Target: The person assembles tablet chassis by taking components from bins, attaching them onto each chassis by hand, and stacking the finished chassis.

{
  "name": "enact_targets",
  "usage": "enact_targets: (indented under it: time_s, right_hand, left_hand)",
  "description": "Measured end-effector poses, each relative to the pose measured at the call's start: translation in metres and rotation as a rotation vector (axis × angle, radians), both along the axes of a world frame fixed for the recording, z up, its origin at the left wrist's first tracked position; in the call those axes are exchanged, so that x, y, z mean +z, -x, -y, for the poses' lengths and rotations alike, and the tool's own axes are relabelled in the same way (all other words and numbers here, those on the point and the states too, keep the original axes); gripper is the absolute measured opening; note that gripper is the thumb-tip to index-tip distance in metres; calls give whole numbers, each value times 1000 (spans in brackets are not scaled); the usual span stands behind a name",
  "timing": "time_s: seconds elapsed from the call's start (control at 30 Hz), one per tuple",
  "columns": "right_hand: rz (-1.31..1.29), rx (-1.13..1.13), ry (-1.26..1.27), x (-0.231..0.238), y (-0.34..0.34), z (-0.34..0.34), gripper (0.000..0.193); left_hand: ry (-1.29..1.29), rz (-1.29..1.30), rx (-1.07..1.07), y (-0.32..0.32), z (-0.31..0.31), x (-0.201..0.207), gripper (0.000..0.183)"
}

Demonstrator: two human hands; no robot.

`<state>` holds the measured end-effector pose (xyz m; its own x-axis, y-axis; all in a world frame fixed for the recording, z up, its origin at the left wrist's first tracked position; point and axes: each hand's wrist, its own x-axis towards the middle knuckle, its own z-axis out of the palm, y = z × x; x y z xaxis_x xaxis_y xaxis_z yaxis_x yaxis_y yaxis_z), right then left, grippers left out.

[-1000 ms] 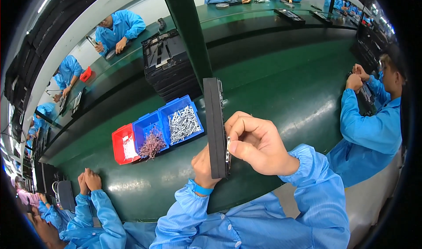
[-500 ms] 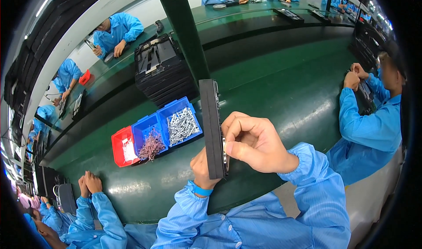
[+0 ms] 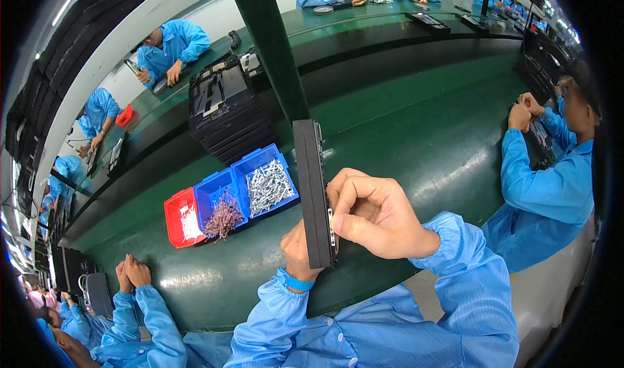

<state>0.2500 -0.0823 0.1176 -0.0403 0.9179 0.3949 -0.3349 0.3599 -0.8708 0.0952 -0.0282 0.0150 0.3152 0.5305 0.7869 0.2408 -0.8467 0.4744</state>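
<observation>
A thick black rectangular block (image 3: 311,192), like a foam-edged tray, is held up on its narrow side above the green workbench. My left hand (image 3: 299,248) grips it from behind and below; its fingers are mostly hidden by the block. On the block's right face a small silver metal strip (image 3: 331,227) shows. My right hand (image 3: 372,215) has thumb and forefinger pressed together at that strip, the other fingers curled. Whether a small part sits in the pinch is hidden. To the left stand a blue bin of silver pins (image 3: 270,186), a blue bin of thin pinkish pieces (image 3: 223,215) and a red bin of white pieces (image 3: 190,222).
A stack of black trays (image 3: 227,108) stands behind the bins, beside a green post (image 3: 270,43). A co-worker in blue (image 3: 543,166) works at the right; another's joined hands (image 3: 133,272) rest at the left. More people sit across the bench (image 3: 416,101).
The stack of black trays has shifted a little left, and a silver-topped piece behind it now shows. My hands and the block have hardly moved.
</observation>
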Motion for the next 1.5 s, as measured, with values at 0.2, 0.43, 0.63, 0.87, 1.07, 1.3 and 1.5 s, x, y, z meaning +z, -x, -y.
enact_targets:
  time_s: [0.2, 0.43, 0.63, 0.87, 1.07, 1.3, 1.5]
  right_hand:
    - [-6, -11, 19, 3, 1, 1, 13]
    - [-14, -3, 40, 5, 0, 2, 13]
    - [36, 0, 11, 3, -5, 1, 6]
    - [-1, -3, 103, 8, -3, 3, 8]
    - [-85, 25, 226, 12, -1, 4, 3]
    - [-82, 21, 224, 6, -4, 1, 6]
    - [-159, -9, 221, 2, 4, 5, 27]
  left_hand:
    - [53, -4, -23, 3, 2, -6, 33]
    - [76, -31, -17, 3, 4, -5, 33]
    - [74, -69, -22, 5, 5, -5, 32]
    - [69, -67, -18, 3, 5, -5, 32]
    - [43, -37, 24, 1, 6, 0, 33]
    - [-85, -129, 52, 1, 0, -5, 52]
    - [-110, -126, 20, -1, -2, -1, 67]
